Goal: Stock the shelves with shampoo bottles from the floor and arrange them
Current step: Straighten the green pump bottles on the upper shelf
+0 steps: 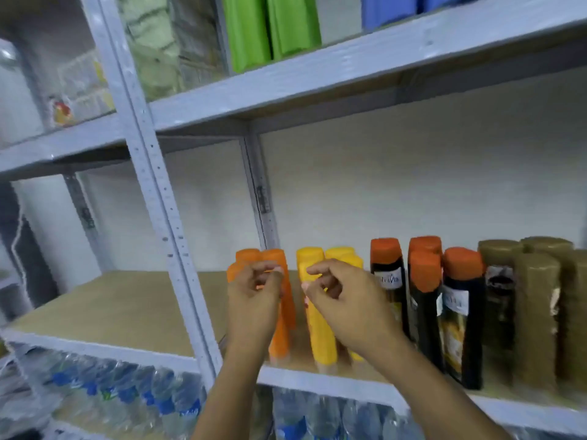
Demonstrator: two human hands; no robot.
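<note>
Both hands hover with loosely curled fingers, grasping nothing: left hand (254, 296) before the orange plastic bottles (281, 312), right hand (336, 300) before the yellow plastic bottles (322, 331); nudge each group gently into straight rows.

Two bare forearms are showing from where I stand, with no sleeves reaching into sight. The left hand (254, 296) and the right hand (343, 300) are wearing no gloves, rings or watch, and the fingernails are looking short and plain.

Prob. shop stockroom: metal shelving (165, 198) w/ shampoo bottles (460, 312), packed water bottles (127, 395).
</note>
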